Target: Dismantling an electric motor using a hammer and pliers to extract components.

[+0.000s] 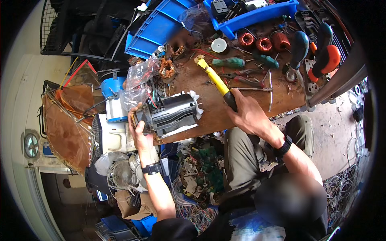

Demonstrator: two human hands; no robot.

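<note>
An electric motor [175, 111] with a dark, shiny body lies on its side near the front left of the workbench. A white fan [195, 105] sits on its right end, and wires rise from its top. My left hand [138, 130] is wrapped round the motor's left end, thumb toward me. To the right of the motor, my right hand [250, 114] is closed round the black grip of a yellow-handled hammer [216, 80]. The hammer's small brass-coloured head points away from me, up and left, apart from the motor.
Screwdrivers [229, 62], pliers [249, 78] and a T-shaped metal tool [270, 92] lie beyond my right hand. Copper coils [263, 43] stand near a blue bin [257, 16]. Left of the motor are a blue-and-silver machine [115, 100] and a plastic bag [140, 74]. Circuit boards [201, 164] heap below.
</note>
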